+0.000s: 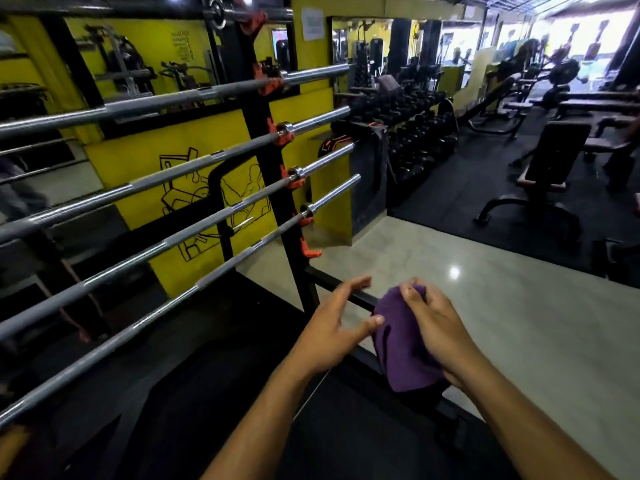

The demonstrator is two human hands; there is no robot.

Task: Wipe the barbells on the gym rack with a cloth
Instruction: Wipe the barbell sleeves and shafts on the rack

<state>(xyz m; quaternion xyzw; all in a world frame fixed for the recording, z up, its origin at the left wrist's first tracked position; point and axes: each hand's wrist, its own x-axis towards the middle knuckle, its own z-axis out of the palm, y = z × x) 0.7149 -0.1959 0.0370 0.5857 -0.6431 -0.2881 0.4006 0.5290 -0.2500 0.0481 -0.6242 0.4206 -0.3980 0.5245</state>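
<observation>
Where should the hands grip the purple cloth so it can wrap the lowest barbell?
Probably the purple cloth by its upper bunched edge, from above and the right, where the right hand already pinches it. The left hand, open beside it, could spread the hanging part.

Hands (381, 327) forward, right curled

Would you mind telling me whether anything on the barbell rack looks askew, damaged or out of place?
Nothing stands out. The barbells lie parallel in the orange hooks of the rack, with one lower hook unused. The purple cloth is held in the right hand, away from the bars.
</observation>
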